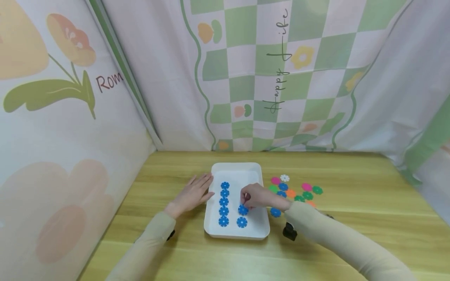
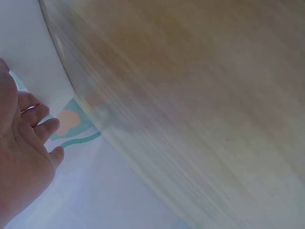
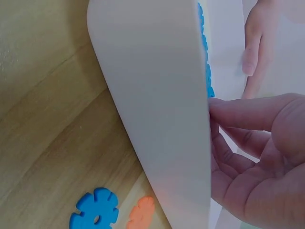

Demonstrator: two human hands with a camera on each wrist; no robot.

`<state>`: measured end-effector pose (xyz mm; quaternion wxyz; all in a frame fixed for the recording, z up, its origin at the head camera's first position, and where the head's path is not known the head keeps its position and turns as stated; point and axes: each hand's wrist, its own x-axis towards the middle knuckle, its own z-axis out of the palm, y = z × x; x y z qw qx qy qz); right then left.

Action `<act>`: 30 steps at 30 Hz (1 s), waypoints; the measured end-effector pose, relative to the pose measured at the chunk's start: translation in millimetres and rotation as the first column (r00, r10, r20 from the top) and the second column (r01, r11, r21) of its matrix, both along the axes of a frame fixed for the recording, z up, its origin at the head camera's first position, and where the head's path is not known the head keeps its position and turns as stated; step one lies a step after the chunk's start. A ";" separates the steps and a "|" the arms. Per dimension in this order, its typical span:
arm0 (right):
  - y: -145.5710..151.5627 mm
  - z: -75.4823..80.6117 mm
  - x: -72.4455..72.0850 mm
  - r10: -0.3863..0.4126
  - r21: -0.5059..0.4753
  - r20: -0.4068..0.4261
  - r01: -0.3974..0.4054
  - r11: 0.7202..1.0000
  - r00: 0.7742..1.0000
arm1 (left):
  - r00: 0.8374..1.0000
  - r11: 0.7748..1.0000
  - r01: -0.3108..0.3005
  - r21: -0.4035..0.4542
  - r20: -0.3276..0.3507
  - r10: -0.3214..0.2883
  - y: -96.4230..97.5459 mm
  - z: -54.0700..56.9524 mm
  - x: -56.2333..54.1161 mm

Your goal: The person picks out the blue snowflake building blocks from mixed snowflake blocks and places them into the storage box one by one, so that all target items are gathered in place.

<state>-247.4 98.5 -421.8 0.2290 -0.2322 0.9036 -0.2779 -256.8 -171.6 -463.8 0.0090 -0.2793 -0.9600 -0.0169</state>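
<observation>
A white tray (image 1: 236, 235) stands on the wooden table, with blue snowflake discs inside. Several form a left column, among them a blue disc (image 1: 224, 201); the right column has a lower blue disc (image 1: 241, 222) and an upper blue disc (image 1: 243, 209). My right hand (image 1: 256, 195) reaches over the right rim, thumb and curled fingers pinching the upper disc's far edge. In the right wrist view the tray wall hides the fingertips of that hand (image 3: 267, 157). My left hand (image 1: 192, 195) rests with extended fingers on the tray's left rim; its palm side (image 2: 28, 143) shows in the left wrist view.
Loose snowflake discs lie right of the tray: a white disc (image 1: 284, 178), pink disc (image 1: 307, 187), green disc (image 1: 317, 190), orange disc (image 1: 290, 193) and several blue ones, including a blue disc (image 1: 275, 212) near the tray. A patterned curtain (image 1: 267, 78) hangs behind the table.
</observation>
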 end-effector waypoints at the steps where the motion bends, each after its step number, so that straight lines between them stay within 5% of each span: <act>1: -0.3 -0.8 -0.4 -0.002 0.001 0.003 0.002 1.000 1.000 | 1.000 1.000 0.000 0.000 -0.002 0.000 -0.1 -0.1 -0.1; 19: -4.5 -5.6 -0.6 -0.019 0.039 0.016 0.018 0.999 1.000 | 1.000 1.000 0.011 -0.004 -0.019 -0.011 -0.3 2.1 0.7; 30: 1.1 -0.8 -3.5 -0.020 -0.028 -0.028 0.019 0.999 0.999 | 1.000 1.000 0.006 0.008 -0.008 -0.006 -0.5 1.7 1.6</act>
